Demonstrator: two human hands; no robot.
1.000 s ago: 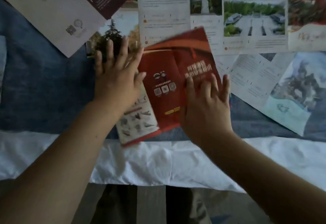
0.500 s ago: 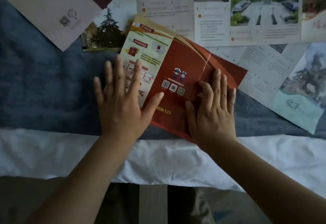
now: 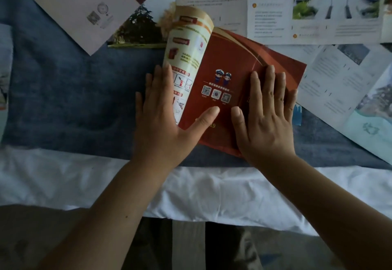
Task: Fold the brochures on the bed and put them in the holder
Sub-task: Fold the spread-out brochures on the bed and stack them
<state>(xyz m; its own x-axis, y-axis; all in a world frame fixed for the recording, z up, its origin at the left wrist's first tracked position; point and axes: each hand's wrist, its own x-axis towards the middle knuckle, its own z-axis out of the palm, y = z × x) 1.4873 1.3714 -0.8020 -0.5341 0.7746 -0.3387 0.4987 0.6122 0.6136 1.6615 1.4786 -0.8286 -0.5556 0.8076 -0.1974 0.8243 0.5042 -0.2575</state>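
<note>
Now: left hand (image 3: pixel 163 119) and right hand (image 3: pixel 265 116) press flat, fingers spread, holding nothing | risk: curled cream flap (image 3: pixel 186 46) on red brochure (image 3: pixel 233 61) springs back, fold goes crooked

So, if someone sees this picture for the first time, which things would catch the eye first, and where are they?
The glossy red folding brochure in the middle of the blue bedspread stands out most, its cream-coloured left panel curling upward. The left hand lies flat across that panel's lower part, and the right hand presses flat on the red part. Pale unfolded leaflets lie spread along the far edge.
</note>
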